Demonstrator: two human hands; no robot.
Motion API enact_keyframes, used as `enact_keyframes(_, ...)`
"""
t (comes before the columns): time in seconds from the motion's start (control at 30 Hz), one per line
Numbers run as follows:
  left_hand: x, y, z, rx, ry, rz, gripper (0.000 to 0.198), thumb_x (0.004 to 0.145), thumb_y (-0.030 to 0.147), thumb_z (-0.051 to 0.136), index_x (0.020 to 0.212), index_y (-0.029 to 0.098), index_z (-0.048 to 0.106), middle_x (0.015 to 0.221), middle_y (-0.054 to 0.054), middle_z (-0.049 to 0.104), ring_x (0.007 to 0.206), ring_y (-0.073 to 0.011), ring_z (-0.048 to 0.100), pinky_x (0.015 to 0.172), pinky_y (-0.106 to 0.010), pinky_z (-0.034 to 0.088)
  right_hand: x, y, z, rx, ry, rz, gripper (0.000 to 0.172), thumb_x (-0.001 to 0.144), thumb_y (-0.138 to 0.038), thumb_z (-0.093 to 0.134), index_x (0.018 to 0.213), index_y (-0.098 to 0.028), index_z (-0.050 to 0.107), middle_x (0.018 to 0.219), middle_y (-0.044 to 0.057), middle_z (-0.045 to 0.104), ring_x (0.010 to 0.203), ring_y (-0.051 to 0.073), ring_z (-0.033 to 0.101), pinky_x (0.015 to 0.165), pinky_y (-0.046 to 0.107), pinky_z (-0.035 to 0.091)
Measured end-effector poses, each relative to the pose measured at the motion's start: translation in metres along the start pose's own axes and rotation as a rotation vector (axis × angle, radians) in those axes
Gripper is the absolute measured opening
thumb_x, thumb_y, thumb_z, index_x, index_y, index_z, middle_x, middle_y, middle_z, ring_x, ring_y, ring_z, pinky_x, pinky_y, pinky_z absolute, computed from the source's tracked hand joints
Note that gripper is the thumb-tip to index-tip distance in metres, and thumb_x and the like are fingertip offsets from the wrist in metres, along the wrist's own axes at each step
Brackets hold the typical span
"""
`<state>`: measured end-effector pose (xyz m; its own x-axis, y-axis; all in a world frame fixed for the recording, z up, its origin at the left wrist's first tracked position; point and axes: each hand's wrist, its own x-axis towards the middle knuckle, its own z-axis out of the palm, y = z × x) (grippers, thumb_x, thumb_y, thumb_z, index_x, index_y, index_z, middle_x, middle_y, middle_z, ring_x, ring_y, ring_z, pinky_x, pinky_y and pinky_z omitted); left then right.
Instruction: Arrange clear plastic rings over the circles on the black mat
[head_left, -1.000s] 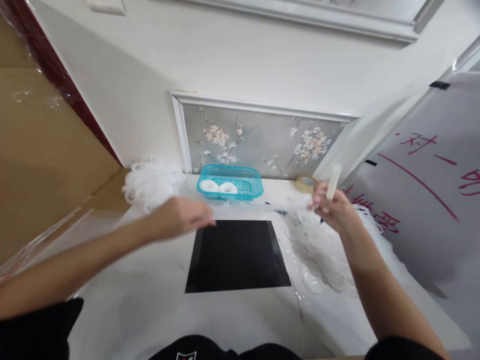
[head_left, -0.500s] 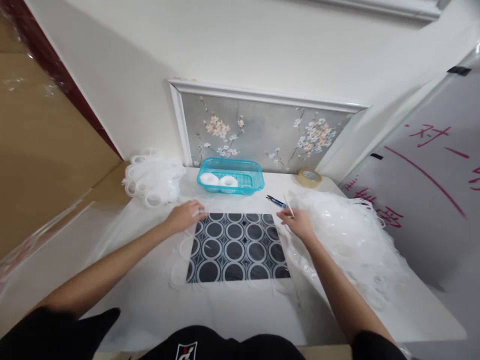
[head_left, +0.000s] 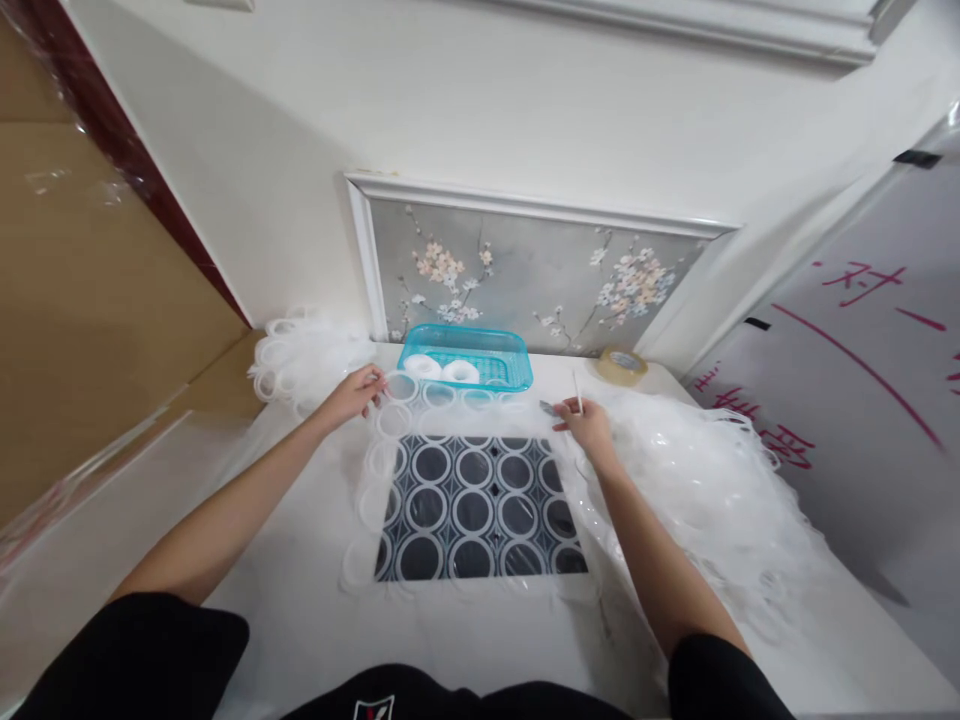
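A translucent white sheet of joined rings (head_left: 392,420) lies over a dark rectangle patterned with circles (head_left: 474,508). My left hand (head_left: 354,395) pinches the sheet's far left corner, raised near the basket. My right hand (head_left: 589,430) is closed around a thin white stick (head_left: 577,388), which points up from the fingers. Close by its fingertips shows the greyish tip of the snips (head_left: 549,408). The hand hides the rest of them, and I cannot tell whether it touches them. The sheet's far edge spans between my hands, in front of the basket.
A turquoise basket (head_left: 517,372) with white rolls (head_left: 460,372) stands against the wall. Ring sheets are piled at the left (head_left: 307,355), and a larger pile (head_left: 690,480) covers the right side. A tape roll (head_left: 621,366) lies at the back right.
My left hand has moved up and left, lifting the sheet's far edge off the patterned rectangle. My right hand, with the stick, has shifted slightly up and now covers most of the snips.
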<state>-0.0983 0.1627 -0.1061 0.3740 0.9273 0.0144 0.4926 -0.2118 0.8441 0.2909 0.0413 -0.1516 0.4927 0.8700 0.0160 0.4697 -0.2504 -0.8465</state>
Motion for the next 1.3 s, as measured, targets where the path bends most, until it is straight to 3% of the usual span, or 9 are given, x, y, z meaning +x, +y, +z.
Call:
enact_keyframes(0.27,0.005,0.031,-0.012,-0.141,0.020,0.013,0.044,0.070,0.056,0.061,0.087,0.021,0.041,0.081,-0.004,0.065,0.056,-0.0133,0.057,0.038,-0.019,0.041,0.021,-0.031,-0.026,0.194,0.055,-0.045,0.025,0.068,-0.037,0.067,0.077,-0.016,0.059,0.071,0.003,0.064,0.058,0.019,0.069,0.050,0.023,0.049)
enact_keyframes(0.47,0.003,0.011,-0.007,-0.144,-0.015,0.025,0.049,0.068,0.062,0.059,0.085,0.019,0.042,0.089,-0.007,0.066,0.071,-0.0176,0.063,0.057,-0.030,0.053,0.013,-0.024,-0.021,0.285,-0.034,0.015,0.031,0.063,-0.040,0.069,0.078,-0.014,0.059,0.072,0.007,0.067,0.071,0.023,0.070,0.048,0.022,0.043)
enact_keyframes(0.67,-0.009,-0.017,-0.003,0.040,-0.038,0.069,0.052,0.063,0.066,0.060,0.079,0.018,0.053,0.082,-0.006,0.065,0.080,-0.0217,0.062,0.075,-0.036,0.051,-0.004,-0.003,-0.020,0.246,-0.029,0.043,0.043,0.055,-0.039,0.072,0.088,-0.012,0.066,0.078,0.009,0.069,0.065,0.021,0.064,0.049,0.026,0.040)
enact_keyframes(0.8,-0.043,-0.029,0.005,0.221,-0.024,0.089,0.044,0.068,0.057,0.059,0.091,0.019,0.060,0.098,-0.007,0.065,0.095,-0.0275,0.059,0.085,-0.041,0.046,-0.030,-0.001,-0.011,0.290,0.016,-0.018,0.059,0.068,-0.047,0.060,0.117,-0.015,0.056,0.089,0.007,0.069,0.056,0.014,0.059,0.052,0.027,0.044)
enact_keyframes(0.9,-0.084,-0.036,0.015,0.322,0.017,0.088,0.041,0.074,0.050,0.056,0.099,0.018,0.060,0.109,-0.010,0.060,0.104,-0.0304,0.055,0.094,-0.045,0.040,-0.063,-0.014,0.003,0.449,-0.077,-0.006,0.065,0.074,-0.050,0.058,0.129,-0.020,0.045,0.076,0.002,0.068,0.040,0.009,0.050,0.043,0.024,0.038)
enact_keyframes(1.03,-0.144,-0.044,0.034,0.511,0.082,0.071,0.040,0.080,0.049,0.053,0.101,0.016,0.059,0.108,-0.012,0.056,0.104,-0.0299,0.053,0.095,-0.045,0.040,-0.108,-0.041,0.032,0.681,-0.292,0.156,0.043,0.071,-0.053,0.065,0.094,-0.016,0.067,0.080,0.008,0.071,0.051,0.014,0.061,0.034,0.020,0.024)
enact_keyframes(1.13,-0.176,-0.045,0.052,0.567,0.117,0.067,0.041,0.080,0.048,0.058,0.105,0.016,0.058,0.111,-0.011,0.055,0.105,-0.0286,0.052,0.095,-0.043,0.041,-0.135,-0.056,0.059,0.791,-0.354,0.194,0.045,0.078,-0.060,0.056,0.077,-0.017,0.070,0.094,0.011,0.071,0.073,0.019,0.067,0.041,0.022,0.038)
enact_keyframes(1.2,-0.187,-0.043,0.063,0.557,0.142,0.072,0.037,0.078,0.044,0.062,0.104,0.017,0.058,0.112,-0.010,0.055,0.105,-0.0285,0.051,0.094,-0.044,0.041,-0.149,-0.061,0.076,0.736,-0.446,0.148,0.057,0.083,-0.065,0.043,0.072,-0.018,0.072,0.076,0.009,0.071,0.064,0.017,0.065,0.049,0.026,0.045)
enact_keyframes(1.3,-0.188,-0.044,0.069,0.503,0.171,0.070,0.026,0.075,0.034,0.066,0.094,0.018,0.060,0.108,-0.009,0.056,0.101,-0.0277,0.053,0.091,-0.044,0.043,-0.165,-0.067,0.096,0.554,-0.625,0.081,0.070,0.085,-0.070,0.031,0.070,-0.016,0.074,0.043,0.003,0.055,0.038,0.013,0.051,0.041,0.027,0.040)
